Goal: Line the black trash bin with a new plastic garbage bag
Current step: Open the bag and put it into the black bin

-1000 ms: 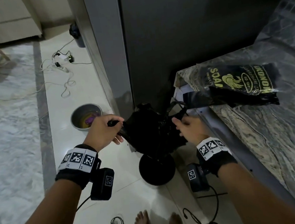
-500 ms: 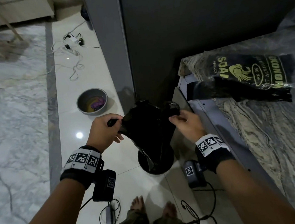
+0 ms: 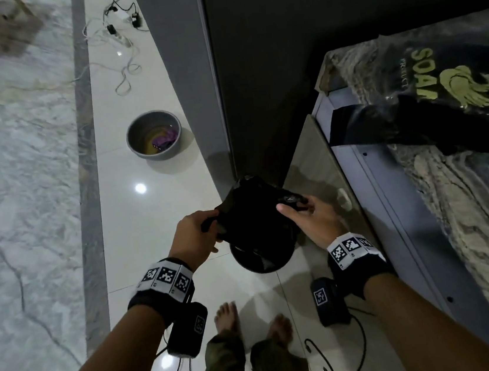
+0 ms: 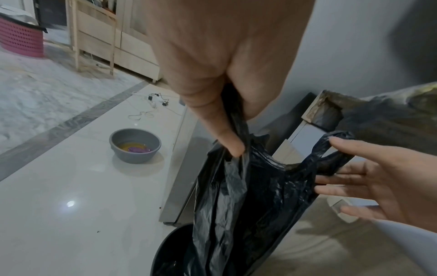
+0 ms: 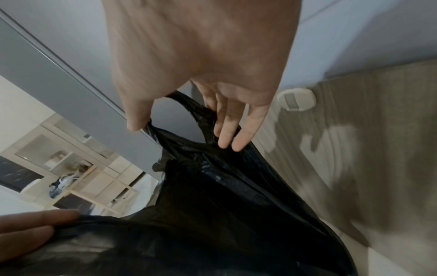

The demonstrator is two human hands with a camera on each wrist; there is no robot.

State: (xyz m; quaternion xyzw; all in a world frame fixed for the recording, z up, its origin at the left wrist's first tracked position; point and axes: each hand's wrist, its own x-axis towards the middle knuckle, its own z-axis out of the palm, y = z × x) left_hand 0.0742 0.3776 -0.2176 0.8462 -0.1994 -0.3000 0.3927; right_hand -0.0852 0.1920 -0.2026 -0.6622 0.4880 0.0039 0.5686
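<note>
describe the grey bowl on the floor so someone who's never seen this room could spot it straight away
Start at the tall dark grey cabinet that runs along the pale glossy floor tiles. The grey bowl sits on the floor beside its base, between the tangle of white cables and the black trash bin. It is the only round open bowl there, holding yellowish liquid and something purple.

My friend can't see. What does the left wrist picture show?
A left hand pinches one handle of a black plastic bag hanging into a black bin, while the right hand holds the other handle. A grey bowl sits on the floor.
</note>
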